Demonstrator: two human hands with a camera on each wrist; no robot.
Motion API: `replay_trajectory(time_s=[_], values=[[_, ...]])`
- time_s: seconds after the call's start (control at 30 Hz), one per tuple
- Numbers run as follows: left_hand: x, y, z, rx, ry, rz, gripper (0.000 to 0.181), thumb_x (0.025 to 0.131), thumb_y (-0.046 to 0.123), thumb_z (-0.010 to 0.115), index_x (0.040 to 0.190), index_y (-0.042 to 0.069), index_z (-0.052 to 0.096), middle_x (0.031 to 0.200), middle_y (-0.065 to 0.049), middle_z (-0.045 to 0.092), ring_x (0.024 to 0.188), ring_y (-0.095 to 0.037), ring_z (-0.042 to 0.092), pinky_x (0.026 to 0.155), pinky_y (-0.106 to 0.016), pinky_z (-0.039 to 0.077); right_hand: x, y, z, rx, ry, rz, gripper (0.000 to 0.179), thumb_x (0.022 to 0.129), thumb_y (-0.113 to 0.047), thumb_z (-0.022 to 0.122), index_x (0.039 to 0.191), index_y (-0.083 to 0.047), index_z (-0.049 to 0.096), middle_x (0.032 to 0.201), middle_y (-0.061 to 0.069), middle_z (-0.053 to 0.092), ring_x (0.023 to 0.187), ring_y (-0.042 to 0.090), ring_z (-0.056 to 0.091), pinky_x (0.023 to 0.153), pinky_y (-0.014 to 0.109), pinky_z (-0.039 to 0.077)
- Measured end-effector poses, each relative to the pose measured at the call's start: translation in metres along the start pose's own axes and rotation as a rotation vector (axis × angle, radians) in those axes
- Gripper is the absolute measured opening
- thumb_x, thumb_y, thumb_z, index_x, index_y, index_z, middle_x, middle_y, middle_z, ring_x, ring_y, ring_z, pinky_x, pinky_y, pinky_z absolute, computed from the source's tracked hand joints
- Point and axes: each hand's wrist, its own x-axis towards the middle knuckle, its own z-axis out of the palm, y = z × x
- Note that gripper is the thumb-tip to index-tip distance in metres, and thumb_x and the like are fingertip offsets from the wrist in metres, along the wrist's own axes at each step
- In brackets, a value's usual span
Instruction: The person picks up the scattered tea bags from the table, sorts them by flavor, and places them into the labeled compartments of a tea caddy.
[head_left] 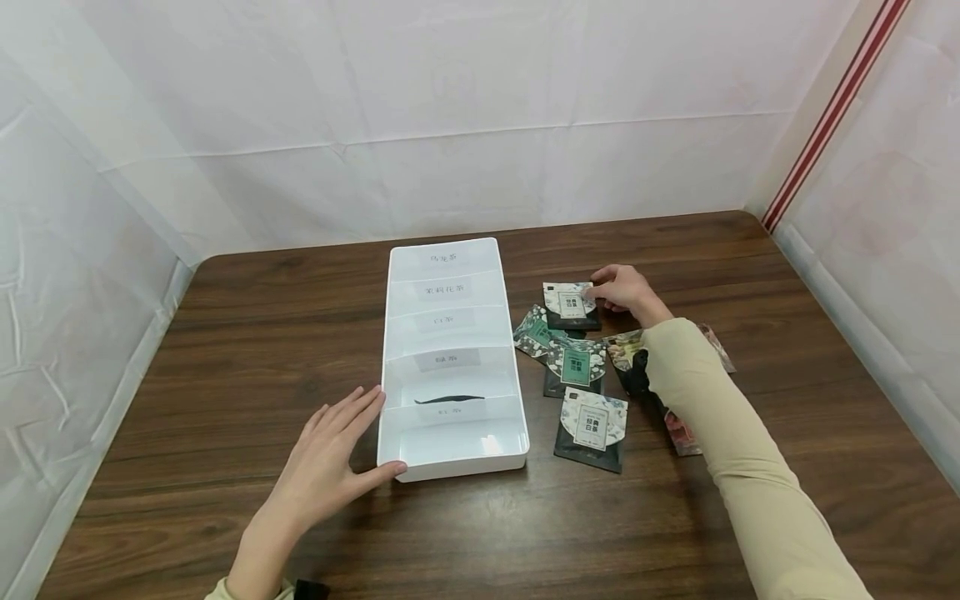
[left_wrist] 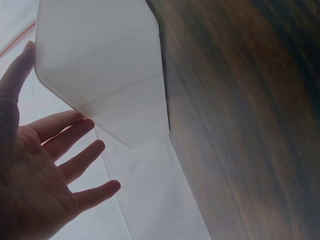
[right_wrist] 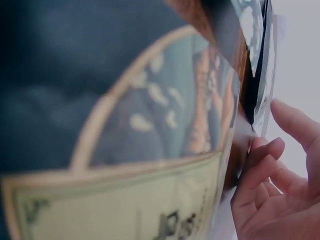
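A white plastic box (head_left: 454, 468) with several labelled compartments stands mid-table. My left hand (head_left: 322, 467) rests on its near left corner, fingers spread, thumb at the front rim; in the left wrist view two fingertips (left_wrist: 82, 120) meet the box edge. My right hand (head_left: 624, 292) pinches the right edge of a black and white tea sachet (head_left: 572, 306) between thumb and curled fingers. That sachet overlaps a green-labelled sachet (head_left: 534, 332). Closer to me lie another green-labelled sachet (head_left: 576, 367) and a second white-labelled sachet (head_left: 591, 425).
Further sachets, one with a red pattern (head_left: 682, 433) and one yellowish (head_left: 625, 348), lie partly hidden under the right sleeve (head_left: 720, 442). A thin black curved mark (head_left: 450, 399) shows inside the box. White sheeting (head_left: 450, 183) closes off the back of the wooden table (head_left: 285, 333).
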Motion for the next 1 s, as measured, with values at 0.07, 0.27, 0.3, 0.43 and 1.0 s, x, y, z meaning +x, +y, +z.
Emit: replay_trajectory(time_s=[0.07, 0.27, 0.3, 0.43, 1.0], values=[[0.0, 0.0, 0.0, -0.001, -0.002, -0.001, 0.081, 0.07, 0.053, 0.065, 0.13, 0.002, 0.043, 0.131, -0.008, 0.042, 0.123, -0.025, 0.032, 0.095, -0.053, 0.022, -0.001, -0.003, 0.001, -0.055, -0.015, -0.011, 0.045, 0.082, -0.021, 0.063, 0.119, -0.001, 0.047, 0.078, 0.011, 0.051, 0.062, 0.021, 0.046, 0.056, 0.032, 0.04], [0.001, 0.0, 0.0, 0.0, -0.007, -0.001, 0.082, 0.07, 0.053, 0.065, 0.13, 0.003, 0.043, 0.131, -0.008, 0.042, 0.123, -0.026, 0.032, 0.095, -0.054, 0.022, -0.003, -0.008, 0.004, -0.151, -0.016, -0.011, 0.042, 0.081, -0.021, 0.064, 0.113, 0.0, 0.049, 0.09, 0.014, 0.049, 0.068, 0.023, 0.044, 0.059, 0.034, 0.04], [0.001, 0.0, 0.0, 0.002, -0.005, -0.001, 0.082, 0.07, 0.053, 0.065, 0.13, 0.003, 0.043, 0.132, -0.008, 0.042, 0.123, -0.026, 0.032, 0.095, -0.054, 0.022, -0.003, -0.008, 0.004, -0.161, -0.016, -0.011, 0.041, 0.081, -0.021, 0.065, 0.112, 0.001, 0.049, 0.091, 0.013, 0.049, 0.069, 0.023, 0.044, 0.06, 0.034, 0.04], [0.001, -0.001, 0.0, 0.005, -0.002, -0.002, 0.082, 0.07, 0.053, 0.065, 0.13, 0.003, 0.043, 0.131, -0.008, 0.042, 0.123, -0.026, 0.032, 0.095, -0.054, 0.022, -0.003, -0.007, 0.004, -0.139, -0.005, -0.005, 0.04, 0.08, -0.022, 0.065, 0.109, 0.001, 0.049, 0.088, 0.013, 0.048, 0.066, 0.022, 0.043, 0.058, 0.033, 0.04], [0.0, 0.0, 0.001, -0.001, 0.0, -0.005, 0.082, 0.07, 0.053, 0.066, 0.131, 0.003, 0.043, 0.132, -0.008, 0.041, 0.123, -0.025, 0.032, 0.095, -0.054, 0.022, 0.0, 0.007, -0.003, 0.249, 0.025, -0.02, 0.036, 0.082, -0.022, 0.063, 0.114, -0.004, 0.057, 0.09, 0.005, 0.053, 0.073, 0.018, 0.05, 0.068, 0.03, 0.047]])
